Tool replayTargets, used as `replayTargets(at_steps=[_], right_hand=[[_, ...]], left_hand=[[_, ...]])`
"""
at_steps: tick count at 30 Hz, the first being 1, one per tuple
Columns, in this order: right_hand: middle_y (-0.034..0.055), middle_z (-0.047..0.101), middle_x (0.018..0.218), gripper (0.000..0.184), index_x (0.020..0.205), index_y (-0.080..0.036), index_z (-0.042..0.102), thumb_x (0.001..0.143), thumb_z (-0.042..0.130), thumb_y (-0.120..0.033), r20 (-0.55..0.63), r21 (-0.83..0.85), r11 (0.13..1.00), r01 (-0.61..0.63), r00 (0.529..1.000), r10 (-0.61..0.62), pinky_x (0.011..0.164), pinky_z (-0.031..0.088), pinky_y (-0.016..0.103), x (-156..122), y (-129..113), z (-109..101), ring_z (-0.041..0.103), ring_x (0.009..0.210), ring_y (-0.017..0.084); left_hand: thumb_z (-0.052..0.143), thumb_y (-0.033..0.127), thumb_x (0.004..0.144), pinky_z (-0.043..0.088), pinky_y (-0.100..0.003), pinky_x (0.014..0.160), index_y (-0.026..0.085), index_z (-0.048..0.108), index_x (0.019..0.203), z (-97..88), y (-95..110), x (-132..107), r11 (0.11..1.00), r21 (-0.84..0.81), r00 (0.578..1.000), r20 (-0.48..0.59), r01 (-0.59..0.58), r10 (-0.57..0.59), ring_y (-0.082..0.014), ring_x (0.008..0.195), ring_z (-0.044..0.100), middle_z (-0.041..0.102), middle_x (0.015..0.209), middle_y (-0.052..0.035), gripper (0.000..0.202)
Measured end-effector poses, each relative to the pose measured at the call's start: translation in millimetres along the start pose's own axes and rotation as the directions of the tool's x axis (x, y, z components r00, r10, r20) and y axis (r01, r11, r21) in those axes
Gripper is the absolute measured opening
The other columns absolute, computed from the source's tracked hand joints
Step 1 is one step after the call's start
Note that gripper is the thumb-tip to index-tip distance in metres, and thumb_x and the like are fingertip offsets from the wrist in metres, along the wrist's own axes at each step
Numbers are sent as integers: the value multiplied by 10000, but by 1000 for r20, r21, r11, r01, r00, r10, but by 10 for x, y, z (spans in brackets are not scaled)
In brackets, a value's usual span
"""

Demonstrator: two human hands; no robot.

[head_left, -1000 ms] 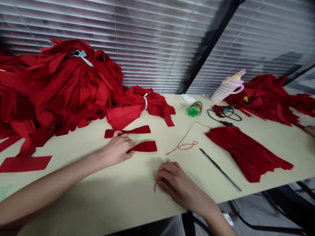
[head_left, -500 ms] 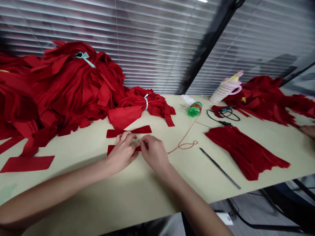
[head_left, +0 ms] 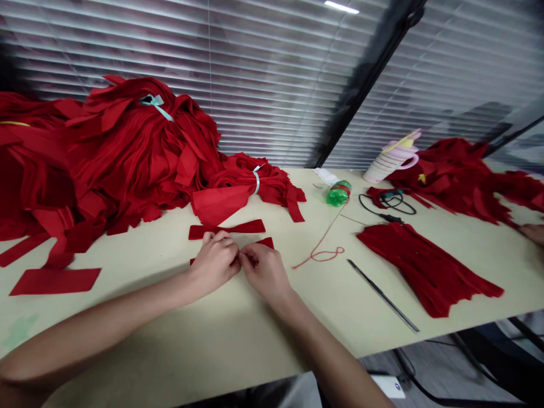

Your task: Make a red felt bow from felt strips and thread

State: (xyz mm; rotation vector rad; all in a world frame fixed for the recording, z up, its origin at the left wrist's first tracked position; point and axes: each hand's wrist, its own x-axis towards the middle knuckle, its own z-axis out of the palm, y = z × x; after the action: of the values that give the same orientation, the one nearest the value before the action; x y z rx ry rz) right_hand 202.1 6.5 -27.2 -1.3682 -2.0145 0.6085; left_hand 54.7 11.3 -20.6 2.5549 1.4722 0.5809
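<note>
Pinching red bow (head_left: 267, 242), seemingly, hands (head_left: 217, 259) (head_left: 264, 270) together

Closed white blinds (head_left: 263, 85) span 9 to 3 o'clock, split by a dark slanted post (head_left: 365, 85) at 1. Pale table (head_left: 212, 340) at centre. Grey floor (head_left: 446, 362) at 5. Ceiling light (head_left: 340, 7) at 12.

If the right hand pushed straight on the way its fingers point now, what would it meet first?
Probably the left hand: the right hand points up-left, fingertips nearly against it over the small red fabric piece both seem to pinch. Whether they actually touch is hard to judge.
</note>
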Motion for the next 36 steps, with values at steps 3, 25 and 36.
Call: replayTargets(at_steps=[3, 25, 36], right_hand=[[14, 637, 680, 116, 732, -159, 606, 779, 501, -164, -46, 29, 999, 27, 999, -26, 534, 382, 212, -19, -10, 4, 542, 558, 113], [-10, 502, 580, 146, 725, -144, 558, 737, 497, -277, 97, 532, 807, -257, 965, 244, 469, 340, 209, 22, -31, -53, 412, 491, 86], [-44, 422, 538, 116, 684, -140, 566, 670, 549, -254, 161, 702, 620, -350, 926, 342, 438, 313, 195, 50, -67, -110, 336, 466, 59]], left_hand=[[541, 160, 748, 312, -376, 731, 137, 545, 610, -24, -5, 27, 998, -39, 999, -19, 43, -44, -244, 876, 542, 639, 708, -61, 140], [588, 276, 621, 379, -210, 516, 134, 591, 600, -157, -23, 177, 340, -816, 830, 271, 467, -487, -82, 517, 464, 543, 556, 16, 143], [600, 217, 599, 362, -206, 537, 140, 515, 555, -139, -1, 163, 176, -909, 876, 288, 377, -388, -67, 523, 436, 509, 545, 38, 123]])
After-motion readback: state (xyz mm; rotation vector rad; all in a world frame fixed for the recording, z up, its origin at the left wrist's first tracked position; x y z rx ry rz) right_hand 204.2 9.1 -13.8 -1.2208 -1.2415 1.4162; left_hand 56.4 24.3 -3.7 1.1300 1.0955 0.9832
